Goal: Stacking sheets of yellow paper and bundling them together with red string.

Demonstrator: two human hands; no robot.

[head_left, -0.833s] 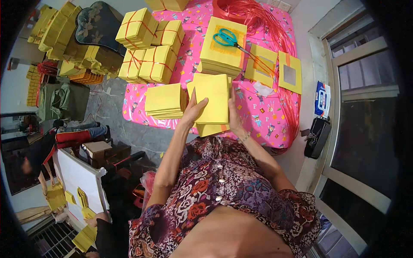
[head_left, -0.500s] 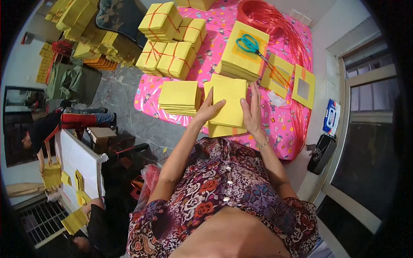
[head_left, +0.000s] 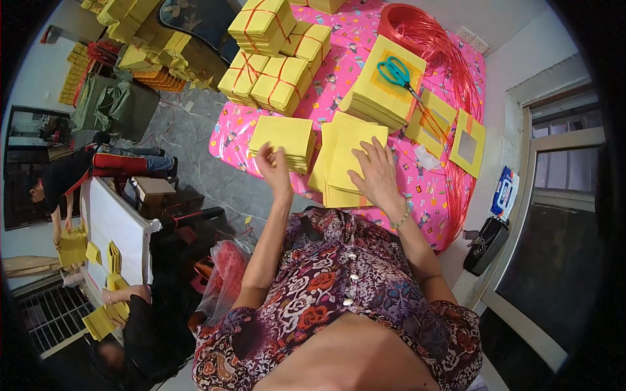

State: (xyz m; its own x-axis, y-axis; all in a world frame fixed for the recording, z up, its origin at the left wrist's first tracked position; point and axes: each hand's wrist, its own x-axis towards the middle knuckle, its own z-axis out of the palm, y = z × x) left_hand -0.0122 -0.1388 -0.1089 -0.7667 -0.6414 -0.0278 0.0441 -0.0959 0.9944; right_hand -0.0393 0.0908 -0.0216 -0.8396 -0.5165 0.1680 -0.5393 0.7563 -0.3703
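My right hand (head_left: 377, 171) lies with spread fingers on the loose yellow paper sheets or envelopes (head_left: 342, 146), which overlap unevenly near the front edge of the table. Raised over the near left corner of a neater yellow stack (head_left: 290, 130), my left hand (head_left: 275, 171) has its fingers loosely bent and apart, and nothing shows in it. Behind the loose pile stands a taller yellow stack (head_left: 372, 107). Teal-handled scissors (head_left: 394, 70) rest on top of that one.
Yellow bundles tied with red string (head_left: 280, 85) stand at the back left of the pink table cover (head_left: 228, 137). Red plastic string (head_left: 433, 39) trails down the right side, by yellow frames with cut-out windows (head_left: 467, 144). Two people handle yellow paper at a white table (head_left: 117, 215).
My left hand has come off the loose pile and moved left to the neater stack. My right hand has gone from the pile's right edge to flat on top.
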